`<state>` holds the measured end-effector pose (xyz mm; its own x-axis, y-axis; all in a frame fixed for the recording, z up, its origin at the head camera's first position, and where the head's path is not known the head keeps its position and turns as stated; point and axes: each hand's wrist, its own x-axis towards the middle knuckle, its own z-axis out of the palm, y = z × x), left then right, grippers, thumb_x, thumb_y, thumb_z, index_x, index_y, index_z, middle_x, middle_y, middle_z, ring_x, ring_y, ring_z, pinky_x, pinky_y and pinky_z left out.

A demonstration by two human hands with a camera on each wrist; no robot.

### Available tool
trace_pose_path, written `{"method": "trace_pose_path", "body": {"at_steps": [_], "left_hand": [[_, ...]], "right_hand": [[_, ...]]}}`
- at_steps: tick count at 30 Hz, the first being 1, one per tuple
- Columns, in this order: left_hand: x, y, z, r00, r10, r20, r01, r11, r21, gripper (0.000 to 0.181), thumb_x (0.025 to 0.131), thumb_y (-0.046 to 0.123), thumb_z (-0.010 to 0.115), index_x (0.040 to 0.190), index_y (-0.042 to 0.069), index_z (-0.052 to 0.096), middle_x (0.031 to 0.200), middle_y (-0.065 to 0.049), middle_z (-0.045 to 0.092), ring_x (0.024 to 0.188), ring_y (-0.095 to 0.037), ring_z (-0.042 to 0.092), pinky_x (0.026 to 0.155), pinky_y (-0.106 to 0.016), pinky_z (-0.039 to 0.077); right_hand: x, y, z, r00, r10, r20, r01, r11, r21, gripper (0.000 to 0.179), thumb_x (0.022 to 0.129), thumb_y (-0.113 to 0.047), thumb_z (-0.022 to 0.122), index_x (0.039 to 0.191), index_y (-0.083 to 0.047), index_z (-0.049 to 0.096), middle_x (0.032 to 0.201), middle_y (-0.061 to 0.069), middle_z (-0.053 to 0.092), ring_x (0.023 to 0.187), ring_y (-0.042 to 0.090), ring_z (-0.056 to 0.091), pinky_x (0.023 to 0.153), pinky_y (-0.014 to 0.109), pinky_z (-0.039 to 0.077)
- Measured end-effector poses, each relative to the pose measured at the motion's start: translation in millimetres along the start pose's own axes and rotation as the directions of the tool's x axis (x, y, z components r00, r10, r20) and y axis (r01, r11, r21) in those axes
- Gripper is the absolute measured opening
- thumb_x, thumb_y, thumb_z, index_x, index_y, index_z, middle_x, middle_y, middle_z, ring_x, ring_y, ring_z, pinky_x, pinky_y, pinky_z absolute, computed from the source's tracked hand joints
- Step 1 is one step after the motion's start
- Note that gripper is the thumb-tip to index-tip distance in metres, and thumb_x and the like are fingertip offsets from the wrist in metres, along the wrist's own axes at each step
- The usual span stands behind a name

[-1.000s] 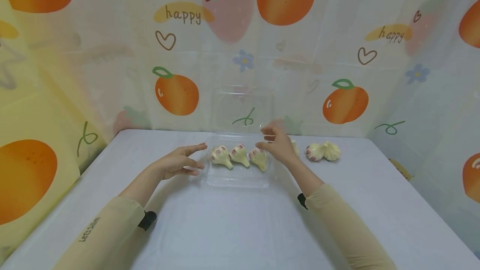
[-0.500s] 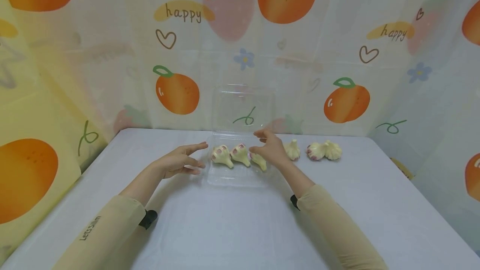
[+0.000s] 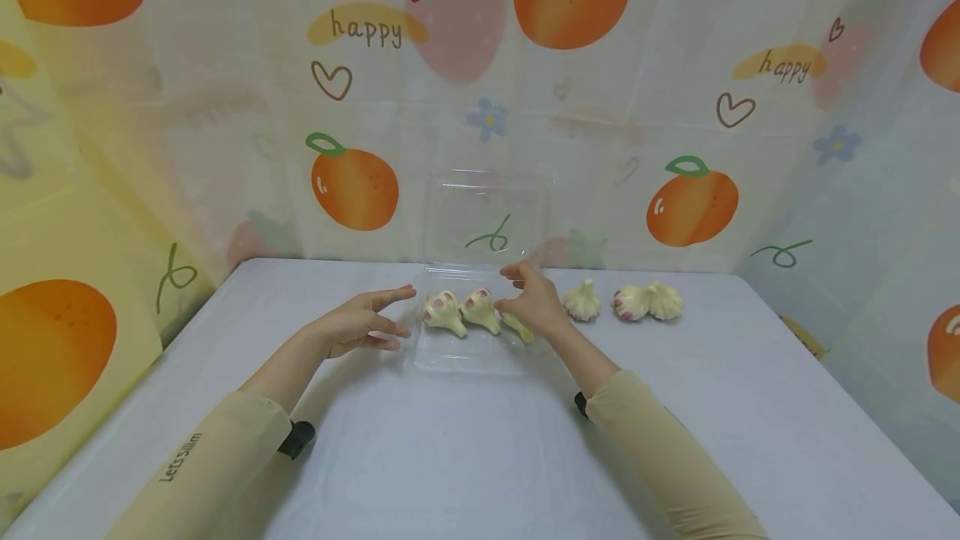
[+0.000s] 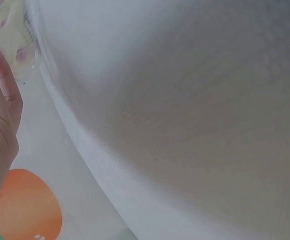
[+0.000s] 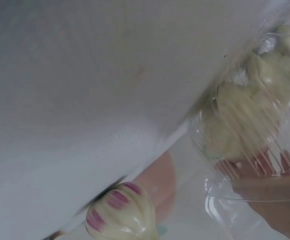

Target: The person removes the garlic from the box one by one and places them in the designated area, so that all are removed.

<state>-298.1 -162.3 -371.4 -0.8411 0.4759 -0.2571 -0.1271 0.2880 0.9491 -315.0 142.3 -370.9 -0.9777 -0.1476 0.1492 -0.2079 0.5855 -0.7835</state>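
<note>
An open clear plastic box (image 3: 472, 363) stands near the back of the table, its lid (image 3: 486, 219) raised. Three garlic bulbs lie in a row inside: a left bulb (image 3: 444, 312), a middle bulb (image 3: 480, 311) and a right bulb (image 3: 517, 327) partly covered by my hand. My left hand (image 3: 351, 323) is beside the box's left wall, fingers extended and thumb apart from them. Over the box's right side, my right hand (image 3: 536, 302) has thumb and fingers spread near the right bulb; contact is hard to make out. The right wrist view shows bulbs (image 5: 239, 120) through the plastic.
Right of the box sits a single garlic bulb (image 3: 582, 302), and two more bulbs (image 3: 648, 302) lie side by side farther right. A white cloth covers the table (image 3: 450, 457). A printed curtain (image 3: 585, 123) hangs right behind the lid.
My right hand has moved left over the right bulb, covering more of it and exposing the single bulb outside the box. The left hand has stayed in place.
</note>
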Motion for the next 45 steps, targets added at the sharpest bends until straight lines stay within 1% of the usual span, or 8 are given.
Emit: {"method": "trace_pose_path", "body": {"at_steps": [6, 11, 17, 25, 28, 35, 40, 45], "left_hand": [[-0.8, 1.3, 0.9, 1.000, 0.001, 0.000, -0.001, 1.000, 0.004, 0.078, 0.092, 0.001, 0.061, 0.158, 0.015, 0.022, 0.170, 0.001, 0.002, 0.106, -0.011, 0.063, 0.082, -0.021, 0.059], [-0.8, 1.7, 1.4, 1.000, 0.001, 0.000, -0.001, 1.000, 0.001, 0.079, 0.092, 0.001, 0.061, 0.158, 0.014, 0.022, 0.170, 0.001, 0.002, 0.105, -0.011, 0.063, 0.083, -0.021, 0.059], [-0.6, 1.1, 1.6, 1.000, -0.001, -0.005, 0.001, 1.000, 0.004, 0.078, 0.092, 0.001, 0.061, 0.158, 0.015, 0.023, 0.170, 0.000, 0.002, 0.103, -0.009, 0.064, 0.082, -0.021, 0.059], [-0.1, 0.8, 2.3, 1.000, 0.005, -0.003, -0.005, 1.000, 0.005, 0.078, 0.092, 0.001, 0.061, 0.158, 0.014, 0.022, 0.170, -0.001, 0.002, 0.105, -0.011, 0.064, 0.082, -0.021, 0.059], [-0.1, 1.0, 2.4, 1.000, 0.003, -0.004, -0.003, 1.000, 0.003, 0.078, 0.092, 0.001, 0.060, 0.158, 0.014, 0.022, 0.170, 0.000, 0.001, 0.104, -0.010, 0.064, 0.082, -0.021, 0.059], [0.8, 2.5, 4.0, 1.000, 0.005, 0.003, -0.005, 1.000, 0.009, 0.077, 0.092, 0.001, 0.060, 0.158, 0.014, 0.023, 0.170, 0.000, 0.001, 0.101, -0.008, 0.064, 0.082, -0.021, 0.059], [1.5, 2.4, 4.1, 1.000, 0.004, 0.004, -0.004, 1.000, 0.011, 0.078, 0.092, 0.002, 0.061, 0.158, 0.013, 0.022, 0.170, 0.000, 0.001, 0.101, -0.009, 0.064, 0.083, -0.022, 0.059], [1.6, 1.1, 3.5, 1.000, 0.002, 0.002, -0.002, 1.000, 0.016, 0.078, 0.092, 0.002, 0.061, 0.158, 0.013, 0.022, 0.170, -0.001, 0.001, 0.102, -0.010, 0.064, 0.084, -0.022, 0.059]], "right_hand": [[0.6, 1.3, -0.3, 1.000, -0.012, 0.023, 0.013, 0.998, -0.056, 0.057, 0.079, -0.008, 0.076, 0.133, -0.007, 0.055, 0.143, 0.014, 0.056, 0.135, 0.038, 0.050, 0.110, 0.048, 0.047], [1.5, 1.8, -0.4, 0.998, -0.044, 0.052, 0.051, 0.988, -0.143, 0.056, 0.078, -0.008, 0.076, 0.130, -0.003, 0.057, 0.139, 0.019, 0.059, 0.128, 0.039, 0.055, 0.107, 0.050, 0.049], [1.2, 1.9, 2.6, 0.994, -0.083, 0.072, 0.099, 0.964, -0.246, 0.049, 0.080, -0.009, 0.074, 0.126, -0.001, 0.059, 0.133, 0.023, 0.061, 0.123, 0.040, 0.058, 0.105, 0.049, 0.050], [0.8, 0.9, 5.0, 0.995, -0.083, 0.063, 0.101, 0.923, -0.372, 0.040, 0.082, -0.014, 0.072, 0.119, 0.000, 0.065, 0.124, 0.018, 0.068, 0.119, 0.036, 0.061, 0.102, 0.045, 0.052], [-0.3, 0.5, 4.3, 0.994, -0.085, 0.062, 0.102, 0.926, -0.364, 0.041, 0.082, -0.015, 0.072, 0.119, 0.002, 0.065, 0.123, 0.018, 0.069, 0.118, 0.036, 0.062, 0.101, 0.045, 0.052], [-3.8, 0.9, -2.3, 0.999, -0.028, 0.030, 0.035, 0.966, -0.255, 0.045, 0.086, -0.023, 0.072, 0.124, -0.001, 0.062, 0.127, 0.017, 0.067, 0.116, 0.034, 0.062, 0.099, 0.048, 0.053], [-3.2, 1.3, -6.3, 0.999, -0.035, -0.017, 0.031, 0.982, -0.186, 0.045, 0.088, -0.028, 0.072, 0.123, -0.002, 0.064, 0.125, 0.016, 0.069, 0.116, 0.032, 0.062, 0.100, 0.046, 0.052], [-2.0, 2.4, -9.6, 0.997, -0.054, -0.051, 0.047, 0.989, -0.143, 0.042, 0.091, -0.034, 0.069, 0.121, -0.004, 0.066, 0.119, 0.015, 0.071, 0.107, 0.027, 0.062, 0.095, 0.042, 0.052]]}}
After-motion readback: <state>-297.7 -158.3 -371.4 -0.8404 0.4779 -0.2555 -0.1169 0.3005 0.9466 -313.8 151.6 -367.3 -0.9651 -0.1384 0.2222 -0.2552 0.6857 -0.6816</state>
